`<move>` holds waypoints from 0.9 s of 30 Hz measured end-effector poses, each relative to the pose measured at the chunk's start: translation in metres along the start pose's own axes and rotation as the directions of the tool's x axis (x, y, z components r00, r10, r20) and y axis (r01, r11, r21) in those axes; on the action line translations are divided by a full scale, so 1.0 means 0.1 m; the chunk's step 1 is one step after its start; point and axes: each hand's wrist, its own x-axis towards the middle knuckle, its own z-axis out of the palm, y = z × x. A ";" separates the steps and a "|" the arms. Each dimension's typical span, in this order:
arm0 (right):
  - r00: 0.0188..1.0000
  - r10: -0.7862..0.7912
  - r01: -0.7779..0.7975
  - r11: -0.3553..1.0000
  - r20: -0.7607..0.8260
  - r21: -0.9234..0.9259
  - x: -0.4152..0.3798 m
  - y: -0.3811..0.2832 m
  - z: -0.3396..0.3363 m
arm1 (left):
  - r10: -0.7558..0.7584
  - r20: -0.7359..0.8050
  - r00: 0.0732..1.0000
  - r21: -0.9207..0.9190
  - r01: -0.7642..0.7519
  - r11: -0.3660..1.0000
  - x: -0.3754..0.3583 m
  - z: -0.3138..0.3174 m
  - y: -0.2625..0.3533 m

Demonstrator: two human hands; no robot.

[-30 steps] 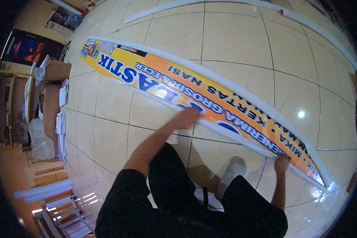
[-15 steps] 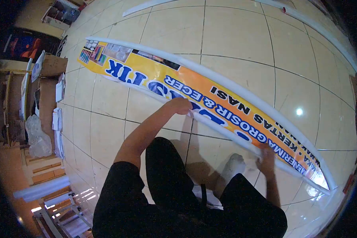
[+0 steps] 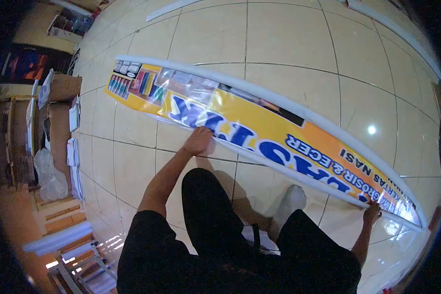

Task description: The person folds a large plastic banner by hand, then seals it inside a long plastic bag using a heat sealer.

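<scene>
Here, a long orange-yellow banner [image 3: 259, 132] lies flat on the tiled floor [image 3: 299, 44], long axis running from upper left to lower right of the view; lettering reads upside down from the wearer's side. White rolled edge along its far side. Left hand [image 3: 199, 140] presses palm-down on the near edge, fingers curled over it, beside the blue letters. Right hand [image 3: 372, 213] pinches the near edge close to the lower-right end. White-socked foot [image 3: 290, 203] on the floor just short of the banner. Versus half a second ago: more of the picture-panel end shows, left hand sits nearer that end, right hand farther toward the right end. Cardboard boxes [image 3: 63, 88] at left.
</scene>
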 end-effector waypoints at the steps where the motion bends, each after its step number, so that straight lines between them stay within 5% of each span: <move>1: 1.000 0.013 -0.013 1.000 0.006 -0.008 -0.07 -0.23 -0.13 | 0.015 0.003 1.000 -0.008 -0.015 1.000 0.11 -0.14 -0.07; 3: 0.953 -0.286 0.303 0.884 -0.102 0.355 -0.13 -1.22 -0.34 | 0.138 0.315 0.939 -0.057 -0.127 0.990 0.30 -0.35 -0.28; 5: 0.900 -0.378 0.435 0.751 -0.216 0.496 -0.36 -2.43 -0.66 | 0.274 0.157 0.949 -0.109 -0.259 0.960 0.34 -0.09 -0.46; 6: 0.935 -0.351 0.273 0.801 0.049 0.534 -0.45 -3.08 -1.07 | 0.387 0.007 0.922 -0.132 -0.383 0.914 0.33 0.01 -0.51; 7: 0.879 -0.441 0.454 0.656 -0.183 0.603 -0.57 -3.59 -1.07 | 0.333 0.079 0.940 -0.340 -0.288 0.895 0.39 -0.05 -0.45; 8: 0.843 -0.505 0.501 0.607 -0.187 0.617 -0.64 -4.10 -1.15 | 0.387 -0.019 0.922 -0.265 -0.378 0.887 0.39 0.07 -0.42; 9: 0.772 -0.557 0.613 0.528 -0.305 0.587 -0.70 -4.60 -1.45 | 0.373 0.246 0.895 -0.266 -0.308 0.913 0.50 -0.29 -0.26; 11: 0.709 -0.630 0.681 0.492 -0.318 0.543 -0.79 -5.32 -1.90 | 0.383 -0.136 0.914 -0.409 -0.404 0.818 0.49 0.14 -0.15; 14: 0.693 -0.571 0.721 0.560 -0.440 0.408 -0.77 -5.56 -1.31 | 0.414 0.012 0.910 -0.445 -0.365 0.817 0.53 -0.16 -0.18; 15: 0.781 -0.541 0.625 0.685 -0.312 0.374 -0.79 -5.60 -1.51 | 0.420 -0.101 0.902 -0.450 -0.418 0.789 0.47 -0.16 -0.24; 17: 0.827 -0.478 0.562 0.734 -0.296 0.383 -0.79 -5.44 -1.65 | 0.405 -0.209 0.890 -0.471 -0.454 0.756 0.31 -0.22 -0.29; 19: 0.854 -0.440 0.513 0.798 -0.277 0.317 -0.75 -5.38 -1.64 | 0.329 0.207 0.921 -0.705 -0.093 0.703 0.20 -0.46 -0.72; 23: 0.891 -0.335 0.414 0.877 -0.308 0.245 -0.77 -5.37 -1.41 | 0.248 -0.043 0.968 -0.390 -0.245 0.888 -0.73 -0.47 -2.52; 25: 0.936 -0.264 0.326 0.902 -0.234 0.283 -0.85 -5.43 -1.44 | 0.222 0.223 0.949 -0.172 -0.186 0.967 -1.22 -0.71 -3.46; 26: 0.884 -0.297 0.400 0.880 -0.362 0.254 -0.91 -5.44 -1.41 | 0.113 0.174 0.978 -0.174 -0.082 0.981 -1.52 -0.68 -3.91; 27: 0.912 -0.280 0.359 0.898 -0.299 0.255 -0.96 -5.44 -1.43 | 0.005 0.123 0.992 -0.183 0.017 0.983 -1.78 -0.63 -4.30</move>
